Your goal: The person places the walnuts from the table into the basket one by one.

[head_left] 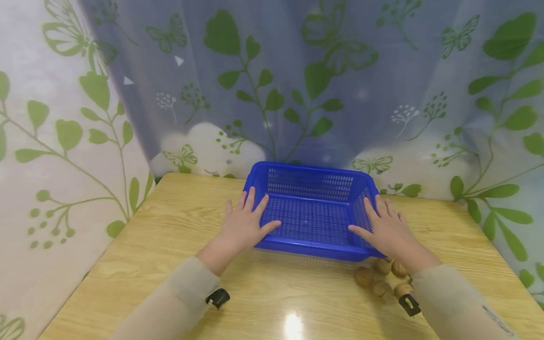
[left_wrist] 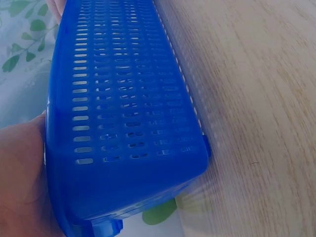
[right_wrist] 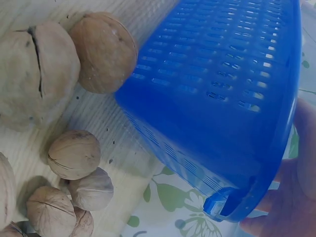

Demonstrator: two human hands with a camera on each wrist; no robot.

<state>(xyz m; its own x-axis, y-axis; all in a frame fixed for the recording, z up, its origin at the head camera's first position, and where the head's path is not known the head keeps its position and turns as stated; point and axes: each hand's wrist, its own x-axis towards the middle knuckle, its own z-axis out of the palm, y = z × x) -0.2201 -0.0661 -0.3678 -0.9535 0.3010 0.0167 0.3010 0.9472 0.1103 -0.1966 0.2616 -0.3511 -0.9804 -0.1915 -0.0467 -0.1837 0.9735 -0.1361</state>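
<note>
A blue plastic basket (head_left: 308, 250) with slotted walls stands on the wooden table. My left hand (head_left: 242, 224) is at its left end, fingers straight and spread over the rim, thumb pointing in over the basket. At the right end, my right hand (head_left: 388, 231) lies the same way, with its thumb reaching over the inside. The left wrist view shows part of that hand (left_wrist: 19, 177) along the upper rim; in the right wrist view the fingers (right_wrist: 256, 224) show beside the rim's corner. Several walnuts (head_left: 363, 277) lie near the basket's front right corner, partly under my right wrist.
The wooden table (head_left: 170, 236) runs back to a curtain (head_left: 263, 94) with leaf and butterfly prints, close behind the basket. Another printed cloth (head_left: 63, 165) borders the left side. Dark clips (head_left: 218, 298) sit at both sleeves.
</note>
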